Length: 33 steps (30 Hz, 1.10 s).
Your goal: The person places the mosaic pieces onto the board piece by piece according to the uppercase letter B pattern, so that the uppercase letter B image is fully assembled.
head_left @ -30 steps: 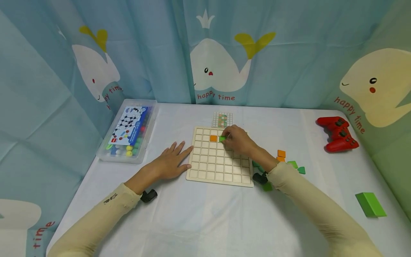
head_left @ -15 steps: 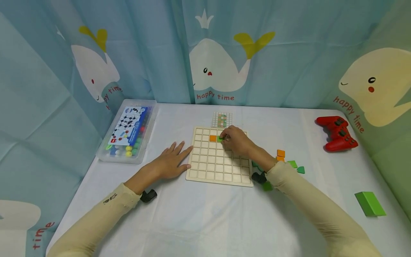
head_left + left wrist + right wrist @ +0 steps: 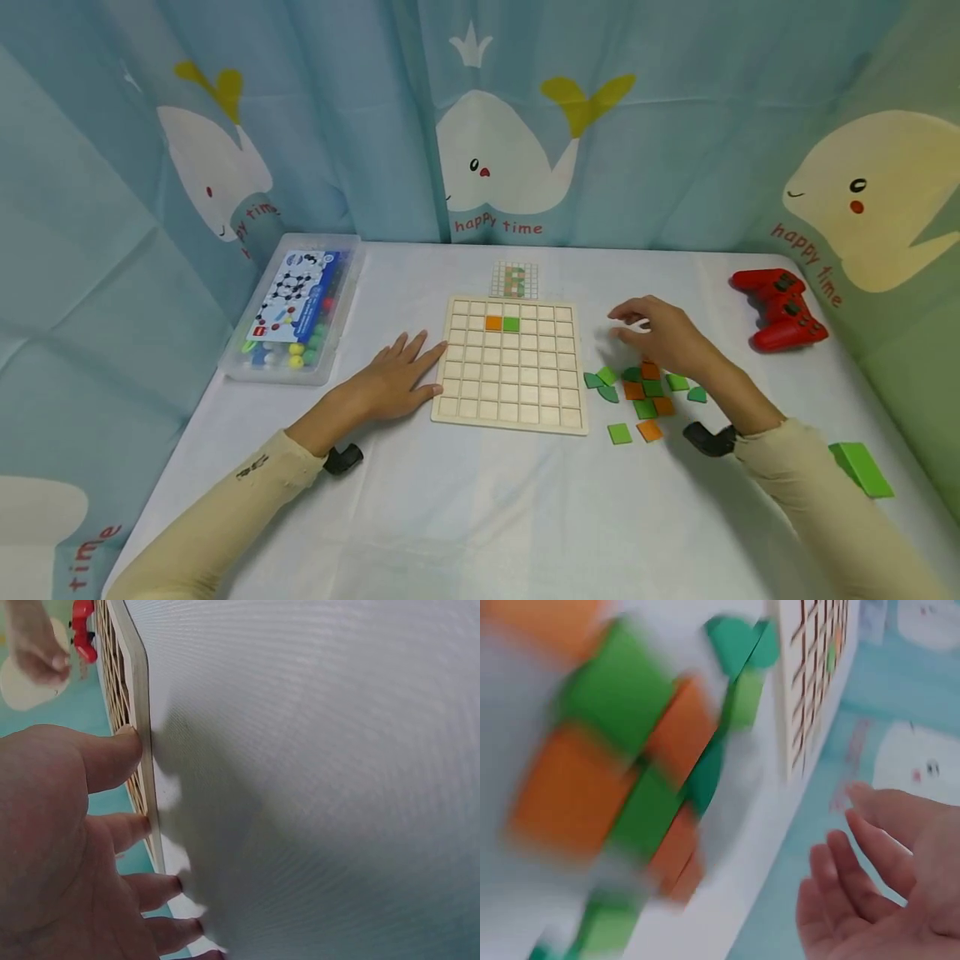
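Note:
A wooden grid board lies flat on the white table. In its second row, an orange square tile and a green square tile sit side by side in neighbouring cells. My left hand rests on the table with fingers spread, its thumb and index finger touching the board's left edge, as the left wrist view also shows. To the right of the board, my right hand hovers over the table, fingers loosely bent and holding nothing. Below it lie several loose orange and green tiles, squares and rounded pieces, blurred in the right wrist view.
Behind the board lies a small pattern card with a printed coloured grid. A clear plastic box of coloured balls stands at the left. A red game controller and a green block lie at the right.
My right hand has let go of the green square tile, which now lies beside the orange one. The hand has moved right, off the board and above the loose tiles. My left hand stays put.

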Tool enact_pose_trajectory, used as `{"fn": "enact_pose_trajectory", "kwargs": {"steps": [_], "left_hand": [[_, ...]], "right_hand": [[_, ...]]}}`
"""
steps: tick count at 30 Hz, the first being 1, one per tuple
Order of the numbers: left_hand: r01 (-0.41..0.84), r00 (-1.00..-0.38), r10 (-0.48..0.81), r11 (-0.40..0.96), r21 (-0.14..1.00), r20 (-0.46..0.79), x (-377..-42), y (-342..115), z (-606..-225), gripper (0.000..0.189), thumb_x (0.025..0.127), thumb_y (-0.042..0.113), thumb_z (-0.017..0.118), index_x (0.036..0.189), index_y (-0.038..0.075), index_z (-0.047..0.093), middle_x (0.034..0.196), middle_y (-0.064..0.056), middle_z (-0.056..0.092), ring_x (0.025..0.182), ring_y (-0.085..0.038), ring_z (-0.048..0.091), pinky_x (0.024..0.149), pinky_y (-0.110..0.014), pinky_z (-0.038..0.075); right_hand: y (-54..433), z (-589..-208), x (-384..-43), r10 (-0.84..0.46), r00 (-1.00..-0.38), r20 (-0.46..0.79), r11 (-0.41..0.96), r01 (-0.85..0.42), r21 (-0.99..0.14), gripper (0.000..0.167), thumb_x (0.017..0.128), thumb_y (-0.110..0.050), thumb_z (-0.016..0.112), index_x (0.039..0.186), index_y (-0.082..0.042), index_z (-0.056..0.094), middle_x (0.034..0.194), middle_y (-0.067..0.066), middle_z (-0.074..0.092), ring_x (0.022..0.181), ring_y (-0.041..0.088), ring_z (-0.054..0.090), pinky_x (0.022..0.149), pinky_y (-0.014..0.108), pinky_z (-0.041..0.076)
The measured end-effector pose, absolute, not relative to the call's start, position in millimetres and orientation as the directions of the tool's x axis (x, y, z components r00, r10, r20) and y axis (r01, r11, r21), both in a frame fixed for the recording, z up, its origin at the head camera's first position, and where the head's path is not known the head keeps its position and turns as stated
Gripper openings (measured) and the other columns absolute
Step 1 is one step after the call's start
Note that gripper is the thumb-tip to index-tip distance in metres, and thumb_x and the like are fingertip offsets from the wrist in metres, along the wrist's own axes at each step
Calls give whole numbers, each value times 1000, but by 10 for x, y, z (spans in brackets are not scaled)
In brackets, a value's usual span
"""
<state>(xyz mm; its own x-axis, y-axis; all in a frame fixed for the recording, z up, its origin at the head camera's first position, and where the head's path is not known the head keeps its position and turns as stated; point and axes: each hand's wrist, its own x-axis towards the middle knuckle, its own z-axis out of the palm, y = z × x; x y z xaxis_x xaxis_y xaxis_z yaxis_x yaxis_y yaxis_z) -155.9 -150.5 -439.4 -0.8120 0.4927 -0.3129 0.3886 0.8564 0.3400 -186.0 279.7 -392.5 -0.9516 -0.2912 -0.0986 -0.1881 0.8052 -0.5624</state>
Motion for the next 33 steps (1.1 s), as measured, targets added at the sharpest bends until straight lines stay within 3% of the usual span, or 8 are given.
{"fn": "enact_pose_trajectory", "kwargs": {"steps": [6,11,15,18,21,25,29,33], "left_hand": [[381,-815,487,859,341,-314,-1529,-1517,-4361,73,111,49,47,172,25,15,177,-18,4,162,-47,1,129,-64,12],[387,-816,490,857,339,-307,-1524,-1528,-4371,73,111,50,46,172,25,15,177,-18,5,162,-47,2,128,-65,13],[391,-816,494,854,343,-300,-1524,-1527,-4385,73,111,50,46,172,24,16,177,-18,6,162,-47,2,128,-65,13],[389,-817,492,855,344,-299,-1523,-1522,-4387,73,111,50,47,172,24,16,177,-18,6,162,-47,2,128,-65,13],[389,-818,491,856,340,-300,-1520,-1518,-4385,73,111,50,46,172,24,16,177,-18,6,162,-47,2,128,-65,13],[393,-817,493,856,337,-299,-1516,-1515,-4385,72,111,50,46,172,24,15,177,-18,6,162,-47,2,128,-65,13],[400,-814,496,856,329,-301,-1521,-1515,-4395,72,112,50,45,172,25,14,177,-18,5,162,-47,2,128,-65,13],[407,-813,501,854,324,-299,-1531,-1511,-4399,72,112,50,44,172,24,14,177,-18,4,162,-47,2,128,-65,13]], "right_hand": [[3399,-3910,-1528,-232,-943,-238,858,-84,-506,45,104,-19,67,141,5,58,141,31,56,125,50,55,102,66,51],[3710,-3980,-1316,-226,-933,-280,871,-65,-486,48,101,-19,71,140,6,59,141,34,54,124,52,52,94,65,54],[3820,-4068,-1211,-233,-932,-277,873,-74,-483,44,97,-14,75,135,6,63,130,30,59,114,45,56,85,48,57],[3832,-4144,-1171,-240,-935,-260,873,-91,-479,40,95,-10,77,130,5,66,120,24,61,105,35,59,78,31,54],[3825,-4201,-1152,-240,-943,-230,877,-108,-469,34,95,-7,77,125,5,68,113,19,62,98,29,59,72,23,50],[3815,-4244,-1155,-216,-956,-196,893,-112,-436,30,95,-8,77,119,6,66,100,14,61,91,28,57,70,28,48],[3813,-4273,-1171,-152,-970,-191,920,-68,-386,35,96,-22,79,110,7,64,90,12,60,86,28,54,69,34,47],[3829,-4283,-1161,-123,-973,-197,917,-35,-398,48,96,-30,80,115,10,62,98,20,62,92,33,55,76,42,53]]}}
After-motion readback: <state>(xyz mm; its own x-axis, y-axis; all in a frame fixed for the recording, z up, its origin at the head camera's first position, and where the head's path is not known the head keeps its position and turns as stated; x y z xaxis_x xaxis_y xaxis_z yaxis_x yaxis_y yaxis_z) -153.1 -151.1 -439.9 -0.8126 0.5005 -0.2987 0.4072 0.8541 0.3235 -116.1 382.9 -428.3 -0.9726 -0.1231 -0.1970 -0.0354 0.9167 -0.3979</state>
